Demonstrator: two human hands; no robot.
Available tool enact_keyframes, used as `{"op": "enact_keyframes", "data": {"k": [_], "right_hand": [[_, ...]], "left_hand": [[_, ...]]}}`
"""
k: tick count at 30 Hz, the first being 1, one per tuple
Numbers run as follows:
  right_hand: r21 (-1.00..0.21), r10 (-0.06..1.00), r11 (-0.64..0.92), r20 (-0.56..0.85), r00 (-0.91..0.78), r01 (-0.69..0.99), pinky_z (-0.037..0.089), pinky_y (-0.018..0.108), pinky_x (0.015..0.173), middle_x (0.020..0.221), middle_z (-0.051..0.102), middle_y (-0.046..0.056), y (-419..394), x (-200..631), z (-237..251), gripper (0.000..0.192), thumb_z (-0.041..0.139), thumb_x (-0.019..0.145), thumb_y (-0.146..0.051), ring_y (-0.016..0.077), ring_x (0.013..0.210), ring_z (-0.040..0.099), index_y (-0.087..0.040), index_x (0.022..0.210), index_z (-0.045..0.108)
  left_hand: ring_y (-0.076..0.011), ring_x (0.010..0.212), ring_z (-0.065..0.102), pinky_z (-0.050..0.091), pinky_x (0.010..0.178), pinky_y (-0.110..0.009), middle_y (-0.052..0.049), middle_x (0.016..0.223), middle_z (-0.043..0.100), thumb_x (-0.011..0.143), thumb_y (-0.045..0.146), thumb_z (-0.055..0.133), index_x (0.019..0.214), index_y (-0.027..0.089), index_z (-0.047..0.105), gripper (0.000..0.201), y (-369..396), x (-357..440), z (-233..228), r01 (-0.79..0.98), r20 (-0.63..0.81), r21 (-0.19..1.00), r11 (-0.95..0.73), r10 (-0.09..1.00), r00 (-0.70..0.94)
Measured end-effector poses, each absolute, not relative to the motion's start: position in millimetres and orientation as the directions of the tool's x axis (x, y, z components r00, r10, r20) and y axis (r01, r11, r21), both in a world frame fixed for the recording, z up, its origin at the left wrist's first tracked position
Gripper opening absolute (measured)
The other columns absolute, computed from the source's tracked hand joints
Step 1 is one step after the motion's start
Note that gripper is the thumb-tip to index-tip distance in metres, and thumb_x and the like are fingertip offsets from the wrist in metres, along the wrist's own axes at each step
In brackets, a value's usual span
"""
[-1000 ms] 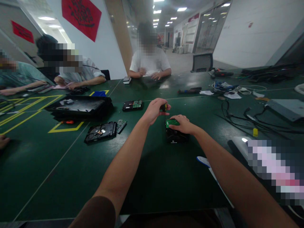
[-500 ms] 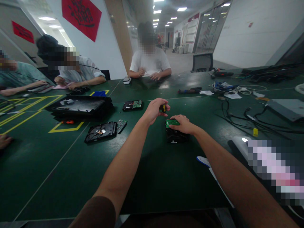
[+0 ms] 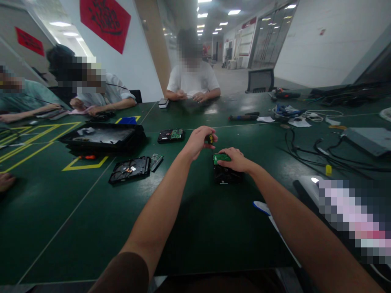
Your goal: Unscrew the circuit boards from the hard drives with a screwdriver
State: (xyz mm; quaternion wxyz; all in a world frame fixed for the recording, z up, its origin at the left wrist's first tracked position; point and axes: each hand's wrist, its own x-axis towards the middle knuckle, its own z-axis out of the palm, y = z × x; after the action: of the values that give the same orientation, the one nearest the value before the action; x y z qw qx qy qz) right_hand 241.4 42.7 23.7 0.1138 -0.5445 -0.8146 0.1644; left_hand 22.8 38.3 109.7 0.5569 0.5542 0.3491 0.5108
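My left hand [image 3: 199, 143] is closed around the short black-and-yellow handle of what looks like a screwdriver [image 3: 209, 139], at the far left corner of a hard drive [image 3: 228, 176]. Its shaft and tip do not show clearly. The drive lies on the green table, black with a green circuit board [image 3: 220, 158] on its upper side. Gripping it from the right is my right hand [image 3: 234, 159], its thumb over the board and its fingers partly hidden behind. Left of my forearm lie another black drive [image 3: 130, 169] and a loose circuit board [image 3: 157, 161].
A further drive [image 3: 171, 135] lies beyond, near a black tray [image 3: 100, 138]. Black cables [image 3: 317, 152] and a grey metal box [image 3: 369, 140] occupy the right. Across the table, a person in white [image 3: 194, 81] sits; other people are at the left.
My hands and the drive stay in nearly the same place, with only a slight shift of the left fingers on the handle. The person opposite has lowered one hand a little.
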Motion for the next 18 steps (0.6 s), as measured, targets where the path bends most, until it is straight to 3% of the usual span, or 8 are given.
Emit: {"op": "enact_keyframes", "data": {"k": [4, 10, 18], "right_hand": [[-0.389, 0.923, 0.352, -0.003, -0.384, 0.851, 0.039, 0.056, 0.113, 0.14, 0.06, 0.012, 42.4, 241.2, 24.6, 0.056, 0.062, 0.093, -0.065, 0.038, 0.134, 0.051, -0.036, 0.142, 0.062], [-0.398, 0.917, 0.364, -0.006, -0.399, 0.842, 0.039, 0.056, 0.114, 0.142, 0.059, 0.011, 41.4, 242.3, 26.2, 0.057, 0.061, 0.094, -0.065, 0.0374, 0.135, 0.05, -0.035, 0.142, 0.061], [-0.391, 0.919, 0.361, -0.003, -0.393, 0.847, 0.039, 0.057, 0.114, 0.14, 0.059, 0.012, 41.4, 241.3, 26.6, 0.059, 0.061, 0.093, -0.065, 0.0379, 0.135, 0.05, -0.035, 0.144, 0.06]], "left_hand": [[-0.0211, 0.084, 0.069, 0.059, 0.064, -0.031, -0.007, 0.086, 0.071, 0.082, 0.035, 0.065, 0.092, 0.017, 0.064, 0.021, 39.5, 23.7, 108.2, -0.235, 0.169, 0.966, -0.111, 0.956, 0.24], [-0.0175, 0.083, 0.063, 0.049, 0.057, -0.022, -0.006, 0.088, 0.067, 0.083, 0.035, 0.061, 0.083, 0.017, 0.073, 0.022, 39.2, 20.7, 110.0, -0.095, 0.253, 0.967, -0.237, 0.938, 0.236], [-0.0206, 0.085, 0.07, 0.061, 0.067, -0.032, -0.007, 0.086, 0.072, 0.084, 0.036, 0.065, 0.096, 0.019, 0.061, 0.021, 36.4, 25.0, 109.2, -0.239, 0.135, 0.968, -0.07, 0.953, 0.27]]}}
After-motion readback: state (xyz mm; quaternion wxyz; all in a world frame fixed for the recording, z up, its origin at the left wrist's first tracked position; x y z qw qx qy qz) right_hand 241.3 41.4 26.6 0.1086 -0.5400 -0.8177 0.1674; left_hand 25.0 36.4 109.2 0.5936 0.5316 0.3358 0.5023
